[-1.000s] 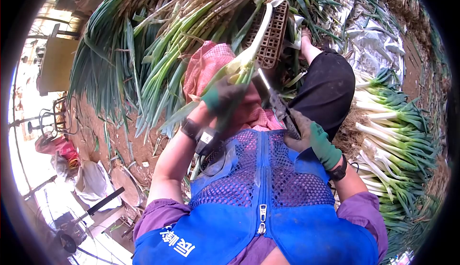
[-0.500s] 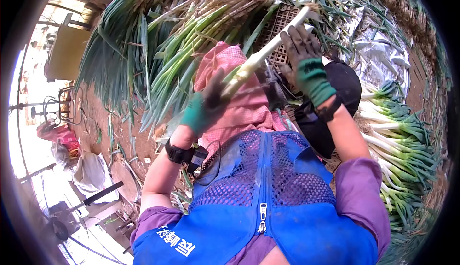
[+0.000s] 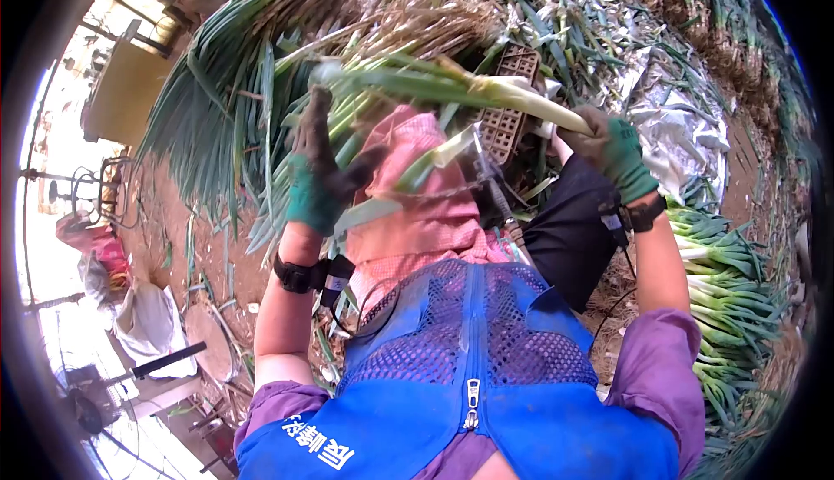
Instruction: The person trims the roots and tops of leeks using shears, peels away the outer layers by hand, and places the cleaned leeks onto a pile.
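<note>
A green onion [image 3: 526,100] lies crosswise in front of me, its white end gripped by my right hand [image 3: 608,145] in a dark-palmed green glove. Its leafy end reaches left and blurs above my left hand [image 3: 326,163]. That hand, in a matching glove, is open, thumb and fingers spread, with nothing held in it. Under the onion, a loose piece of onion stalk [image 3: 452,148] and a detached leaf strip [image 3: 365,212] show over the pink checked cloth [image 3: 417,237] on my lap.
A big heap of untrimmed green onions [image 3: 234,89] lies at the front left. A brown plastic crate [image 3: 501,132] stands ahead, among leaf scraps. Trimmed onions [image 3: 725,297] are piled at my right, near white plastic sheeting [image 3: 682,124]. A round board [image 3: 211,341] lies at left.
My right hand has closed on the onion's white end and moved right. My left hand has opened and shifted left and up. The onion has swung from a steep slant to nearly level.
</note>
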`<state>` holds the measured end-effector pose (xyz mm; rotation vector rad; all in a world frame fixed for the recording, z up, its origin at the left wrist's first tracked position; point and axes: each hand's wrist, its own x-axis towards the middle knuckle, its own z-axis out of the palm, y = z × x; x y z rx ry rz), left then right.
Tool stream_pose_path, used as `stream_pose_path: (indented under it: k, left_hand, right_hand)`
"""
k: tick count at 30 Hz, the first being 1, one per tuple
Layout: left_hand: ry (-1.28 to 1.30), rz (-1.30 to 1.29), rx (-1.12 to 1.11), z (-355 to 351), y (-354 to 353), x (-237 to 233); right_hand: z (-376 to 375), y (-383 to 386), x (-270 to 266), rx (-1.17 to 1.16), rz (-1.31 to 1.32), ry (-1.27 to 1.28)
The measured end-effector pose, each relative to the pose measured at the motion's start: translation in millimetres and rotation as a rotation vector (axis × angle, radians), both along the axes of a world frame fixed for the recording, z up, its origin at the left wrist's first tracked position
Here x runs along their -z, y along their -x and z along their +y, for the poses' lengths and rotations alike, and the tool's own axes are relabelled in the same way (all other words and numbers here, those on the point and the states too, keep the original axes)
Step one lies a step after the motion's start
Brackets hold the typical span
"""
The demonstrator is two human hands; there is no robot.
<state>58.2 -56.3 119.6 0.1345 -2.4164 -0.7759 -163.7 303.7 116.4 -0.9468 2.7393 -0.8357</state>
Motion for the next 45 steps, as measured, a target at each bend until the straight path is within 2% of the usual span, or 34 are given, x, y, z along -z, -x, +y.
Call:
stream_pose_path:
  k: [1, 2, 5, 8, 9, 12, 15, 16, 18, 21, 22, 24, 27, 28, 29, 31, 32, 34, 35, 37, 40, 41, 42, 43, 44, 45]
  left_hand:
    - [0.021, -0.015, -0.003, -6, 3, 10]
    - [0.039, -0.029, -0.004, -10, 7, 21]
    - [-0.224, -0.146, 0.019, -14, 16, 46]
    - [-0.312, -0.214, -0.001, -32, 31, 93]
    - [-0.232, -0.197, -0.015, -38, 35, 105]
    - [-0.188, -0.367, -0.077, -51, 45, 114]
    - [-0.200, -0.379, -0.074, -60, 65, 118]
    - [-0.217, -0.393, -0.058, -58, 69, 111]
    - [-0.186, -0.396, -0.069, -63, 84, 110]
    - [-0.046, -0.374, -0.126, -81, 109, 124]
    - [0.015, -0.367, -0.152, -88, 119, 132]
    - [0.027, -0.398, -0.159, -101, 137, 139]
    - [0.056, -0.506, -0.236, -118, 161, 134]
    - [0.091, -0.533, -0.267, -128, 169, 143]
    - [0.094, -0.562, -0.266, -134, 173, 143]
    - [0.096, -0.682, -0.261, -136, 178, 148]
    - [0.137, -0.698, -0.247, -127, 175, 140]
    - [0.268, -0.692, -0.308, -115, 174, 143]
    - [0.212, -0.808, -0.297, -111, 179, 131]
    - [0.200, -0.836, -0.326, -106, 178, 126]
    - [0.166, -0.874, -0.366, -112, 182, 131]
    - [0.167, -0.861, -0.373, -117, 182, 140]
    - [0.170, -0.849, -0.378, -121, 181, 144]
    - [0.054, -0.877, -0.343, -127, 181, 138]
    - [-0.017, -0.860, -0.324, -126, 181, 129]
    - [0.008, -0.859, -0.293, -134, 182, 135]
  right_hand:
    - [11, 2, 5, 0.034, 0.041, 0.057]
    - [24, 4, 8, 0.103, -0.076, 0.159]
    - [60, 0, 13, 0.266, -0.365, 0.404]
    - [102, -18, 10, 0.505, -0.451, 0.384]
    - [120, -25, 18, 0.577, -0.406, 0.396]
    - [181, -51, 52, 0.761, -0.368, 0.367]
    - [243, -70, 98, 1.000, -0.408, 0.287]
    - [254, -77, 101, 1.055, -0.482, 0.380]
    - [243, -71, 100, 1.151, -0.554, 0.384]
    - [208, -11, 84, 0.914, -0.505, 0.188]
    - [195, 40, 78, 0.808, -0.392, -0.086]
    - [167, 177, 80, 0.470, 0.077, 0.095]
    - [-9, 301, -97, 0.120, 0.493, 0.396]
    - [-62, 312, -145, 0.063, 0.658, 0.405]
    - [-103, 304, -169, 0.029, 0.766, 0.355]
    - [-169, 272, -191, -0.013, 0.922, 0.083]
    - [-193, 252, -188, -0.079, 0.891, -0.054]
    - [-214, 210, -157, -0.247, 0.628, -0.192]
    - [-206, 189, -120, -0.316, 0.310, -0.099]
    - [-190, 147, -47, -0.298, -0.340, 0.109]
    - [-129, 82, 114, -0.220, -0.229, -0.161]
    - [-124, 45, 101, -0.164, -0.432, -0.256]
    - [-109, 21, 149, -0.150, -0.422, -0.407]
    - [-103, -10, 143, -0.163, -0.426, -0.359]
    - [-102, -32, 150, -0.087, -0.392, -0.477]
    - [-97, -42, 171, -0.048, -0.444, -0.420]
